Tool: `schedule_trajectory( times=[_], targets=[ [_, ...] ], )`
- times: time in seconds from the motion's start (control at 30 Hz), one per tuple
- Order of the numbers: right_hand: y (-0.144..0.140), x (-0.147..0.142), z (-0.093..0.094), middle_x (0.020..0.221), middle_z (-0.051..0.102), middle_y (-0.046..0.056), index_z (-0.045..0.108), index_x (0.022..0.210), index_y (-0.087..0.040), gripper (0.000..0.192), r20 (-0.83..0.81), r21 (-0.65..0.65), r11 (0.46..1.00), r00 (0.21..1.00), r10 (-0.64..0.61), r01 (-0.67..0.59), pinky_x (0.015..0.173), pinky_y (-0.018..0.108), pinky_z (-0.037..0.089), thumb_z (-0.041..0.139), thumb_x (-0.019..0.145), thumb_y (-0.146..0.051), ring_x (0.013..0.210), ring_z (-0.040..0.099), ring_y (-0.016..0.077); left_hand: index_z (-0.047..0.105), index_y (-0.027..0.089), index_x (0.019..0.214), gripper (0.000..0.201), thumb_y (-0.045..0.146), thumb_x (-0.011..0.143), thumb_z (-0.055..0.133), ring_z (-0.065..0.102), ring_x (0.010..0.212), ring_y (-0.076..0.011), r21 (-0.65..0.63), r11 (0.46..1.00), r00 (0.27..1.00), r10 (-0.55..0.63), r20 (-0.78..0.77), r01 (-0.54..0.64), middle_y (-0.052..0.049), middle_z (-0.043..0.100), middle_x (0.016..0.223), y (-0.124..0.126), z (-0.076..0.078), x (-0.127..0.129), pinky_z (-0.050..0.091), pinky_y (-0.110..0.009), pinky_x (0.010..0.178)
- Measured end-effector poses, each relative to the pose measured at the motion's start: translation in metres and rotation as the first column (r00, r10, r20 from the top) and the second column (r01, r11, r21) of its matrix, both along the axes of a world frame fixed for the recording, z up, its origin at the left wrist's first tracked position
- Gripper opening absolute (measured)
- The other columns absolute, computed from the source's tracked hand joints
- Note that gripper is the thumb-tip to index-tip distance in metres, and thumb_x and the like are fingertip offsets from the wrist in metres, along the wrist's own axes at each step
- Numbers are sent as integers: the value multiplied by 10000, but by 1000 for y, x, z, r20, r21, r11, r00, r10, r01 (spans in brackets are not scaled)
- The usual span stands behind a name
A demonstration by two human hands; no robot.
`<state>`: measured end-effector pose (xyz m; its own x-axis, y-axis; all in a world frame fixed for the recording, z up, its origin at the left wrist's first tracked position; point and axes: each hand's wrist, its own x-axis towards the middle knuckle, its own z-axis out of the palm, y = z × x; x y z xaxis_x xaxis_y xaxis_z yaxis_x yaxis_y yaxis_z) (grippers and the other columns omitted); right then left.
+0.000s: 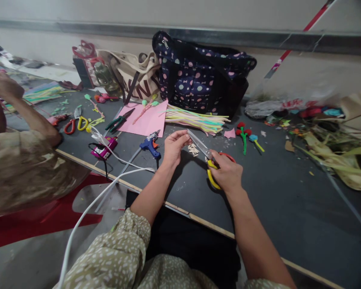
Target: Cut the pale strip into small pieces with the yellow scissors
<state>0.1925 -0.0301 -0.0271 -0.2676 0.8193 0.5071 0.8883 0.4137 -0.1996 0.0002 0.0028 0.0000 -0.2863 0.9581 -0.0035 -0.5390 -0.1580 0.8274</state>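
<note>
My right hand [227, 173] grips scissors [212, 166] with yellow and red handles, their blades pointing up and left towards my left hand [174, 146]. My left hand pinches a thin pale strip [189, 139] at the blade tips. Small pale cut pieces [193, 150] lie on the dark table [273, 200] just beneath the blades. A bundle of coloured straws [195, 119] lies beyond my hands.
A blue glue gun [151, 145], a pink glue gun [102, 149] with white cable, pink paper [146, 118], pliers [118, 121], another pair of scissors [76, 122] and small craft flowers [245, 134] lie around. Bags [198, 76] stand behind. Another person's arm [21, 108] is at left. Dried leaves [333, 152] are piled at right.
</note>
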Motion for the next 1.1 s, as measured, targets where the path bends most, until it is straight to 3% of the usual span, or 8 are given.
schedule_trajectory(
  times=[0.33,0.5,0.73,0.93,1.1],
  targets=[
    [-1,1,-1,836,728,-5,690,1122,-257,327,-3,-2,1000,1000,16,-16,606,219,374,512,849,-233,720,628,110,711,158,761,241,239,571,837,618,576,-89,-22,1000,1000,7,23,-6,16,661,647,0,1,0,515,-238,623],
    [1,2,-4,899,733,13,669,1145,-252,354,-101,-58,998,994,33,-39,652,223,427,535,818,-240,758,649,127,712,157,783,248,248,588,834,624,592,-81,-31,999,1000,-6,18,7,10,676,684,0,1,-1,520,-226,633],
    [7,9,-7,930,717,17,623,1169,-270,381,-119,-146,987,989,-85,67,632,256,440,563,798,-331,818,658,176,669,169,858,326,260,596,840,634,633,-80,-7,998,995,-62,81,63,0,692,753,1,0,-3,528,-221,656],
    [4,8,-3,915,712,6,640,1147,-257,388,-171,-103,995,985,0,-18,673,247,447,579,765,-277,804,651,150,645,169,828,333,267,585,850,624,645,-70,-21,997,992,-74,99,76,13,678,777,2,-1,-4,529,-214,662],
    [4,7,-4,930,714,9,637,1164,-246,398,-113,-72,997,993,30,-38,672,247,441,590,770,-267,837,655,157,655,174,826,303,260,602,840,622,649,-67,-5,996,991,-85,104,86,20,672,778,2,0,-4,531,-215,665]
  ],
)
